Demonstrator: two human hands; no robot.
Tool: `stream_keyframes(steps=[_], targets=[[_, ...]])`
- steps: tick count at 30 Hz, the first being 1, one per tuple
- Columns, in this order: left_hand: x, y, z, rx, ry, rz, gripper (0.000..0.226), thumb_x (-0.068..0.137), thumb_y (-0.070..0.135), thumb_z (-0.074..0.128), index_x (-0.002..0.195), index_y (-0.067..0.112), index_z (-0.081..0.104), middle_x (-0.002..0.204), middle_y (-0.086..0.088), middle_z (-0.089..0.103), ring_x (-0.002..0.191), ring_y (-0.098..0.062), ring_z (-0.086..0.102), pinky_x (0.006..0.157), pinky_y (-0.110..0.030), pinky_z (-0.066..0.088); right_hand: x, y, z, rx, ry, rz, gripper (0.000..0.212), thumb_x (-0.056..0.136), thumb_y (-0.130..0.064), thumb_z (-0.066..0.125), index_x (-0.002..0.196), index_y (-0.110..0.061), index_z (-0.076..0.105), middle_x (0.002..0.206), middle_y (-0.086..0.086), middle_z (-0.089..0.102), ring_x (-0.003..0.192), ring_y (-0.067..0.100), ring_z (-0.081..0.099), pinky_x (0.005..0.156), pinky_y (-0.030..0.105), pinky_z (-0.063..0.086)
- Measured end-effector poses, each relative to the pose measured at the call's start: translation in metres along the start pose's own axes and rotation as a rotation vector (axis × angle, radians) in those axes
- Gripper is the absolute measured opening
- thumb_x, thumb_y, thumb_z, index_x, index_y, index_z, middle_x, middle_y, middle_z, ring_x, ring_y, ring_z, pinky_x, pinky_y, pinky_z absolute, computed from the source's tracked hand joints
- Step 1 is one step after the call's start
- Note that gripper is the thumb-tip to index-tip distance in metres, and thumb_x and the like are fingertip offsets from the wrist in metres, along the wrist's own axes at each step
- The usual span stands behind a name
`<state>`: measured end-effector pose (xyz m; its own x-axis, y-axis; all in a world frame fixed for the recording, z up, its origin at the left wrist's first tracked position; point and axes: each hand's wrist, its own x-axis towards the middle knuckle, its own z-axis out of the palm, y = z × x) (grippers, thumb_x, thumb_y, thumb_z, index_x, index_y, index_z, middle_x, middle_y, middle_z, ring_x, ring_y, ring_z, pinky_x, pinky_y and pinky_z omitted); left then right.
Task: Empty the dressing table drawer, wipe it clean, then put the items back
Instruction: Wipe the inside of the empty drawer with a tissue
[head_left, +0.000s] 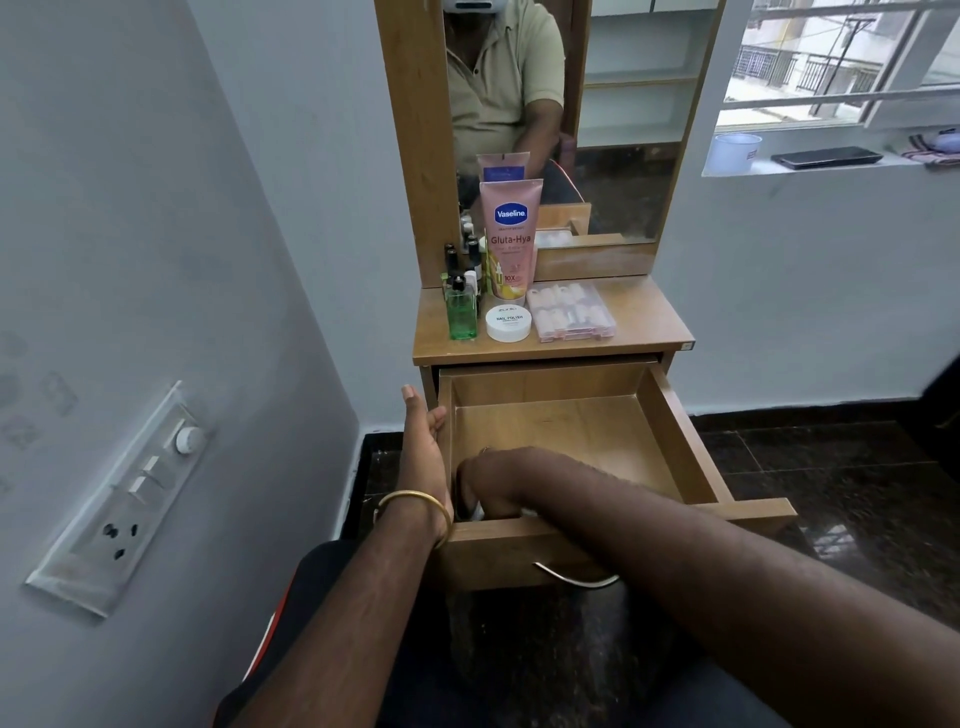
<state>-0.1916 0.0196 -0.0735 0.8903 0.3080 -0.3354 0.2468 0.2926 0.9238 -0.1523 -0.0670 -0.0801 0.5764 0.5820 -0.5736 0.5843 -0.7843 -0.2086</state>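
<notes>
I see the emptied drawer (571, 441) pulled out lengthwise toward me, my left hand (423, 447) braced open against its left wall, my right hand (493, 480) curled over something whitish, probably the cloth, in the near-left corner.

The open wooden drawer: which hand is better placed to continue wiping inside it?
Right hand: it is already inside the open wooden drawer, curled at its near-left corner. Left hand steadies the outer wall.

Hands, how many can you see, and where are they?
2. The left hand rests flat against the outside of the drawer wall. The right hand is inside the drawer's near left corner, curled over something white, mostly hidden.
</notes>
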Motion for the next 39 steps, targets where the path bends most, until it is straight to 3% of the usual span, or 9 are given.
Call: stream_keyframes(steps=[5, 8, 11, 15, 20, 24, 28, 33, 39], targets=[[-0.004, 0.000, -0.001, -0.015, -0.015, 0.004, 0.103, 0.064, 0.090, 0.027, 0.133, 0.019, 0.054, 0.148, 0.000, 0.044, 0.141, -0.021, 0.033, 0.117, -0.051, 0.018, -0.012, 0.007, -0.010, 0.106, -0.128, 0.024, 0.040, 0.092, 0.000, 0.058, 0.129, -0.014, 0.062, 0.144, 0.009, 0.048, 0.130, 0.032, 0.047, 0.100, 0.042, 0.045], [-0.004, 0.001, -0.001, -0.038, -0.012, -0.009, 0.099, 0.068, 0.090, 0.029, 0.130, 0.018, 0.057, 0.146, -0.002, 0.048, 0.137, -0.021, 0.039, 0.117, -0.049, 0.023, -0.019, 0.015, -0.020, 0.219, 0.084, 0.064, 0.039, 0.091, -0.009, 0.065, 0.128, -0.020, 0.065, 0.142, 0.006, 0.053, 0.126, 0.029, 0.050, 0.103, 0.043, 0.046], [-0.004, 0.002, 0.000, -0.044, -0.021, -0.020, 0.088, 0.083, 0.082, 0.025, 0.134, 0.016, 0.054, 0.146, -0.002, 0.047, 0.136, -0.021, 0.040, 0.110, -0.039, 0.026, -0.013, 0.013, -0.016, 0.133, 0.254, 0.110, 0.046, 0.090, -0.008, 0.066, 0.135, -0.020, 0.060, 0.139, 0.005, 0.054, 0.125, 0.027, 0.052, 0.102, 0.038, 0.046], [-0.004, 0.001, 0.000, -0.024, -0.019, 0.006, 0.088, 0.084, 0.082, 0.023, 0.136, 0.017, 0.052, 0.151, -0.002, 0.042, 0.140, -0.020, 0.034, 0.114, -0.045, 0.020, -0.005, 0.006, 0.000, 0.018, 0.041, 0.005, 0.040, 0.095, -0.016, 0.062, 0.135, -0.014, 0.059, 0.141, 0.010, 0.051, 0.127, 0.030, 0.049, 0.103, 0.040, 0.042], [-0.004, 0.000, 0.001, -0.015, -0.014, -0.008, 0.094, 0.076, 0.087, 0.025, 0.135, 0.020, 0.053, 0.151, 0.000, 0.042, 0.141, -0.022, 0.032, 0.114, -0.051, 0.019, 0.000, 0.018, 0.007, 0.014, -0.118, -0.043, 0.044, 0.092, -0.005, 0.064, 0.132, -0.023, 0.063, 0.147, 0.005, 0.043, 0.132, 0.030, 0.042, 0.103, 0.037, 0.040], [-0.005, 0.000, 0.000, -0.011, -0.002, -0.005, 0.090, 0.081, 0.084, 0.024, 0.135, 0.018, 0.053, 0.149, -0.002, 0.044, 0.139, -0.021, 0.035, 0.110, -0.044, 0.021, -0.007, 0.039, 0.012, 0.102, -0.083, 0.007, 0.038, 0.088, -0.015, 0.069, 0.123, -0.030, 0.066, 0.141, 0.003, 0.050, 0.130, 0.031, 0.046, 0.108, 0.051, 0.043], [-0.005, 0.000, 0.000, -0.030, -0.004, -0.016, 0.093, 0.077, 0.086, 0.026, 0.133, 0.017, 0.054, 0.144, -0.003, 0.050, 0.133, -0.022, 0.043, 0.113, -0.047, 0.027, -0.033, 0.073, 0.015, 0.157, -0.030, 0.075, 0.028, 0.088, -0.019, 0.068, 0.112, -0.033, 0.067, 0.134, 0.000, 0.055, 0.124, 0.029, 0.052, 0.102, 0.049, 0.048], [-0.004, 0.000, 0.000, -0.030, -0.005, -0.023, 0.104, 0.067, 0.093, 0.028, 0.134, 0.018, 0.054, 0.144, -0.003, 0.050, 0.134, -0.023, 0.042, 0.115, -0.054, 0.025, -0.064, 0.113, 0.020, 0.064, -0.069, 0.180, 0.035, 0.089, -0.005, 0.065, 0.114, -0.029, 0.070, 0.134, 0.000, 0.056, 0.125, 0.026, 0.052, 0.104, 0.045, 0.048], [-0.004, 0.000, -0.002, -0.035, -0.015, -0.029, 0.097, 0.076, 0.089, 0.026, 0.135, 0.017, 0.053, 0.143, -0.003, 0.051, 0.133, -0.023, 0.044, 0.115, -0.053, 0.027, -0.078, 0.124, 0.013, -0.008, -0.133, 0.275, 0.030, 0.088, -0.004, 0.064, 0.112, -0.022, 0.070, 0.133, 0.004, 0.052, 0.124, 0.030, 0.049, 0.095, 0.037, 0.046]])
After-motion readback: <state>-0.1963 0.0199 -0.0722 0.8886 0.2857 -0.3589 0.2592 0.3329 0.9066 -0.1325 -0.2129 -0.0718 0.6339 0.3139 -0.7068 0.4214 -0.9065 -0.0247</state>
